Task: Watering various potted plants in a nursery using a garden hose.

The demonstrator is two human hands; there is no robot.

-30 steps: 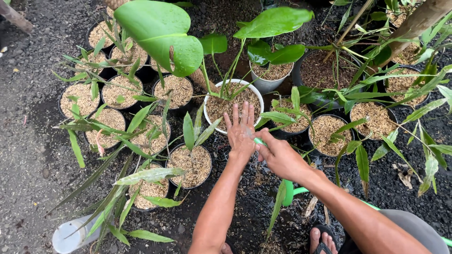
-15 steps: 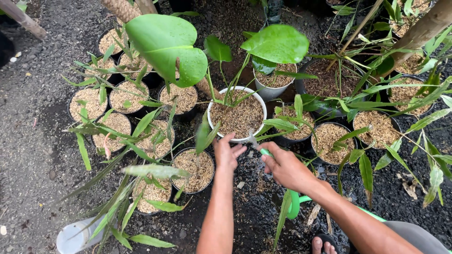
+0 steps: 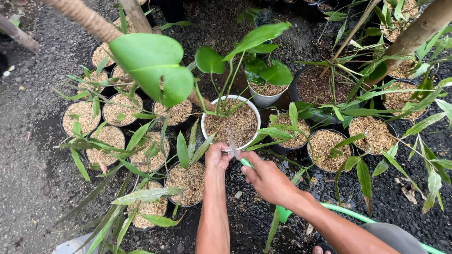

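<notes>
A white round pot (image 3: 205, 123) filled with pale husk holds a plant with large green leaves (image 3: 155, 66). My left hand (image 3: 217, 157) is closed on the near rim of this pot. Just to its right, my right hand (image 3: 267, 179) grips a green-handled cutting tool (image 3: 246, 163). Its thin grey blade (image 3: 232, 142) points up over the pot's near edge, beside my left fingers. The two hands are nearly touching.
Several black pots of husk with narrow-leaved seedlings (image 3: 188, 176) crowd the dark gravel ground on both sides. A grey pot (image 3: 263, 99) stands behind the white one. A green hose (image 3: 348, 212) runs under my right arm. Brown stems (image 3: 414, 33) lean across the top.
My left hand has come off the husk surface, where it lay flat, and closed on the white pot's near rim. My right hand has brought the tool's blade up to the rim.
</notes>
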